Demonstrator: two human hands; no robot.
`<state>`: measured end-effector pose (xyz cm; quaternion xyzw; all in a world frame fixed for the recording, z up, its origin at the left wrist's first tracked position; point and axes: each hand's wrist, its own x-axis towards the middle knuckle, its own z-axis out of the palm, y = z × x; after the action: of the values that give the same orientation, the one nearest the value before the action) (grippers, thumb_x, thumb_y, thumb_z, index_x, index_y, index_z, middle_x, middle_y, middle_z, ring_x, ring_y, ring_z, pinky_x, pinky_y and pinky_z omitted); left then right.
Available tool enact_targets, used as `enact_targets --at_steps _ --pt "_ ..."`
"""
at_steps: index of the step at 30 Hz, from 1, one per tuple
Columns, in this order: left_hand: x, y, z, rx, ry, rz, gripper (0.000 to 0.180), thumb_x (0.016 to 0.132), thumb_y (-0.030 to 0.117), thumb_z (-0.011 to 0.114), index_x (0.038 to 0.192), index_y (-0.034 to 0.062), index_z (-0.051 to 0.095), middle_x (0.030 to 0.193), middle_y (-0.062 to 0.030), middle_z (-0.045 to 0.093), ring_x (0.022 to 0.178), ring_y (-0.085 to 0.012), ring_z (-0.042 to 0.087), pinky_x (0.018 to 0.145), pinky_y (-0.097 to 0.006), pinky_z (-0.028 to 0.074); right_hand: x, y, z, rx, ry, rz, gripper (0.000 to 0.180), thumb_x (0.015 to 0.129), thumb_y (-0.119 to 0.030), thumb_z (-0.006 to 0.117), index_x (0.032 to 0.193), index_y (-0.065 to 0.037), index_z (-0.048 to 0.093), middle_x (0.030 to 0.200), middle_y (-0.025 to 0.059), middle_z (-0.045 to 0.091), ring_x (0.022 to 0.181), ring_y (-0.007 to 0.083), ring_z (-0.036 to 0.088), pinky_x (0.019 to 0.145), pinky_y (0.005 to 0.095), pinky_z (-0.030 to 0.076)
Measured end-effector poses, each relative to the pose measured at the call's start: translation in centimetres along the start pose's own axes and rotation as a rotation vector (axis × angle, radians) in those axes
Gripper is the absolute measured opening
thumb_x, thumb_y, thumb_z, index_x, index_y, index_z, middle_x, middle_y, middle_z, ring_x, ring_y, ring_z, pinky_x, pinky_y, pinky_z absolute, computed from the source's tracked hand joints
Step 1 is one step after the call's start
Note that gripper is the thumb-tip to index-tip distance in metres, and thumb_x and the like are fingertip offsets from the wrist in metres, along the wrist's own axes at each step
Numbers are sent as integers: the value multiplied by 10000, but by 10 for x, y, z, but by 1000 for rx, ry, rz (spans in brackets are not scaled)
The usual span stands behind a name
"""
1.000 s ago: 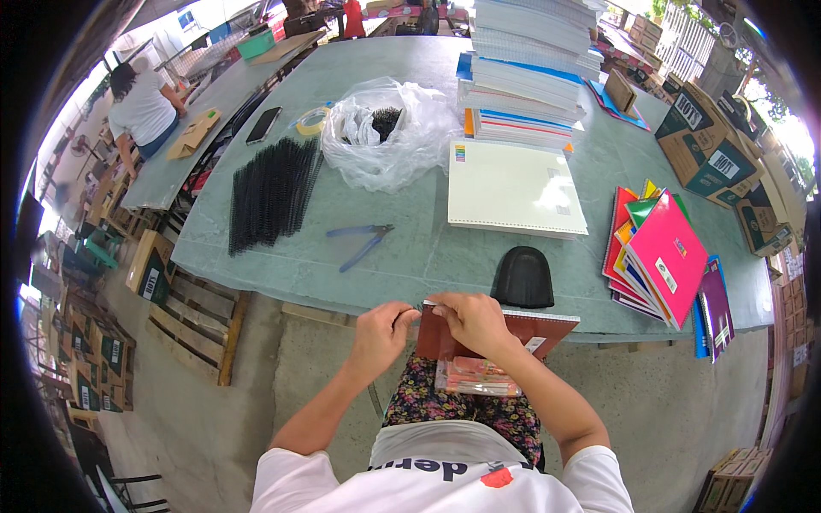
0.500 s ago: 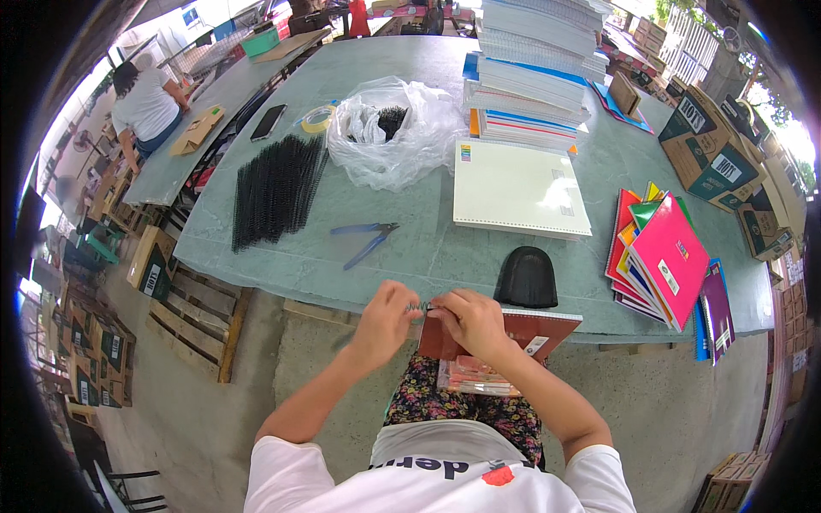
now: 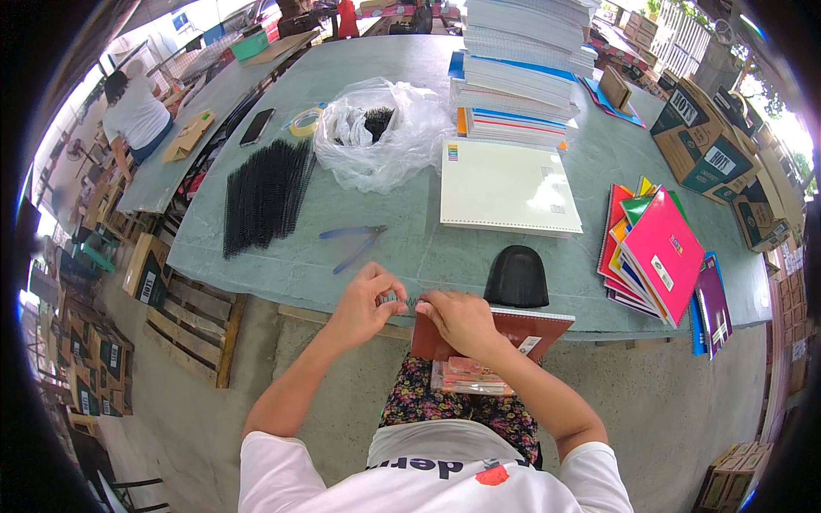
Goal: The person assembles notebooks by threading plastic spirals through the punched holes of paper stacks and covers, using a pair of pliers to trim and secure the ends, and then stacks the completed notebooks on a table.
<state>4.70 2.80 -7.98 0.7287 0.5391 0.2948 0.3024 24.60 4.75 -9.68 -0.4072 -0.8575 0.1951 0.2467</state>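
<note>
My left hand pinches the free end of a thin dark spiral binding coil, fingers curled around it. The coil runs to the top left corner of a brown-red notebook. My right hand grips that corner, thumb and fingers closed on the notebook beside the coil. The notebook stands tilted against the near table edge, its punched edge up. Blue-handled cutters lie with handles spread beyond my left hand. A black rounded pad lies just beyond the notebook.
On the table lie many black coils, a plastic bag, a phone and tape. Farther are a cream-covered pad, a tall paper stack, colourful notebooks and cartons. A person works at left.
My left hand has moved slightly left and away from me, and its fingers sit a little looser around the coil. My right hand stays on the notebook corner. The view has shifted slightly.
</note>
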Motion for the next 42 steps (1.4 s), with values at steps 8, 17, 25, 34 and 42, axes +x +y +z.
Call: enact_targets --at_steps 8,17,25,34,42 --pt "121 57 58 265 -304 -159 418 823 305 629 1138 48 531 938 -164 612 913 -373 583 748 -414 460 -7 8 7 73 149 -53 172 823 -254 594 837 -82 594 705 128 615 648 305 606 549 404 467" --pt "107 143 21 20 196 386 486 731 15 606 1202 89 516 1101 -121 547 1024 -284 528 914 -352 402 -10 16 -2 154 326 -25 265 802 -178 599 1043 -80 550 897 146 610 844 354 593 703 431 488" --pt "-33 64 4 309 253 91 340 755 48 656 1089 94 608 958 -83 554 824 -204 552 655 -304 447 -37 24 -26 -203 -26 -69 214 806 -268 620 873 -69 578 780 69 600 773 259 592 662 372 467" --pt "-42 99 -33 -6 987 246 272 772 33 647 1034 -14 592 961 -84 547 885 -197 517 781 -286 410 -17 7 1 -301 201 -202 179 849 -290 564 828 -113 581 707 19 513 683 192 546 590 322 397" --pt "-43 96 -42 -29 1021 210 286 771 56 665 1044 6 597 998 -69 539 879 -149 491 740 -235 377 -4 5 14 -182 228 -246 222 846 -330 564 841 -109 542 758 26 566 654 181 586 549 311 453"
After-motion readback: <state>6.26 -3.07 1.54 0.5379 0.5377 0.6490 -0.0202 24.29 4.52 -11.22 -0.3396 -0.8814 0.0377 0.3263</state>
